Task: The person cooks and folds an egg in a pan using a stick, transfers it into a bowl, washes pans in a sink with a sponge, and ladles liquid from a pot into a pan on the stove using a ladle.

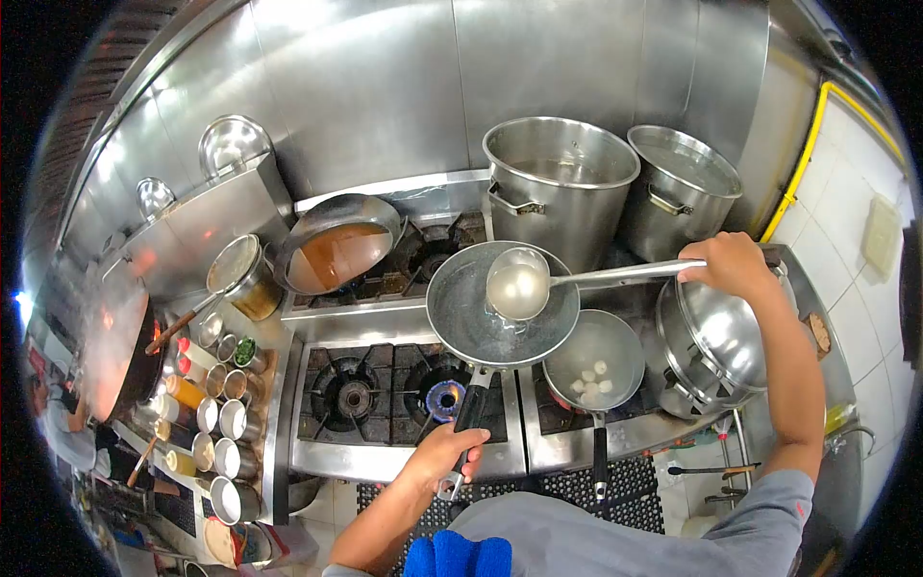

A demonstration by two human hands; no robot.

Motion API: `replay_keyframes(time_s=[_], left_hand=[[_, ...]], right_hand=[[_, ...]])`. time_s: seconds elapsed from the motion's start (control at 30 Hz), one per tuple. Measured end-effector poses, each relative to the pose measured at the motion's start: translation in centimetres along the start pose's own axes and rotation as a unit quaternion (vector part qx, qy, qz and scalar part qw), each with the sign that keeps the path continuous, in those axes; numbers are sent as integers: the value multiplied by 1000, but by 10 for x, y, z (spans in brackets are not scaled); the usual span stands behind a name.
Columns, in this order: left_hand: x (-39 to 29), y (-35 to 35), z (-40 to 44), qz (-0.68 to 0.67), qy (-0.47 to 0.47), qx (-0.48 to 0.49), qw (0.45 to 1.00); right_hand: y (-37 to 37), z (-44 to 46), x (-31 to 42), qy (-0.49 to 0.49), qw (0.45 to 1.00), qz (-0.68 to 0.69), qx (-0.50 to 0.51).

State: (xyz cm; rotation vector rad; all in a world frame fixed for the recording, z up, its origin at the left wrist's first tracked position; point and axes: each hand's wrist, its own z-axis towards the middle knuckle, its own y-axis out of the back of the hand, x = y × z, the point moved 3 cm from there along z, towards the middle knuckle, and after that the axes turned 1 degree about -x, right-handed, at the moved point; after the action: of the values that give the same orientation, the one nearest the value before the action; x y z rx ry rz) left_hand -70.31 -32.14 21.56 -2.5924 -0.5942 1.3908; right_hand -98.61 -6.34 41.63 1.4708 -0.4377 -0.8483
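Note:
My left hand (446, 458) is closed around the black handle of a grey frying pan (460, 310), which is raised above the stove. In my right hand (733, 266) is the long metal handle of a ladle (519, 287). Its round bowl holds pale, cloudy liquid and is over the pan; whether it touches the pan I cannot tell. A little clear liquid shines on the pan's bottom. Just right of the pan, a saucepan (627, 334) with several white balls in liquid stands on a burner.
A lit burner (444, 398) shows blue flame below the pan. Two tall stockpots (562, 213) (673, 197) stand behind. A wok (336, 213) holds brown liquid at back left. Several metal containers (234, 460) line the left counter, near a steaming wok (125, 356). A domed pot (726, 327) is at right.

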Motion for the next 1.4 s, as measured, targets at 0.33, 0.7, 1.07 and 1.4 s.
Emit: replay_keyframes(time_s=[0.33, 0.7, 1.07, 1.4], left_hand=[[-3, 3, 2, 17, 1, -8, 1000], [2, 14, 13, -2, 2, 12, 1000], [-6, 18, 6, -4, -6, 8, 1000], [-13, 20, -4, 28, -9, -24, 999]], right_hand=[[49, 2, -37, -46, 939, -121, -317], [-7, 174, -52, -157, 971, -135, -122], [-21, 224, -50, -160, 983, -84, -29], [-46, 237, -85, -249, 934, 227, 121]])
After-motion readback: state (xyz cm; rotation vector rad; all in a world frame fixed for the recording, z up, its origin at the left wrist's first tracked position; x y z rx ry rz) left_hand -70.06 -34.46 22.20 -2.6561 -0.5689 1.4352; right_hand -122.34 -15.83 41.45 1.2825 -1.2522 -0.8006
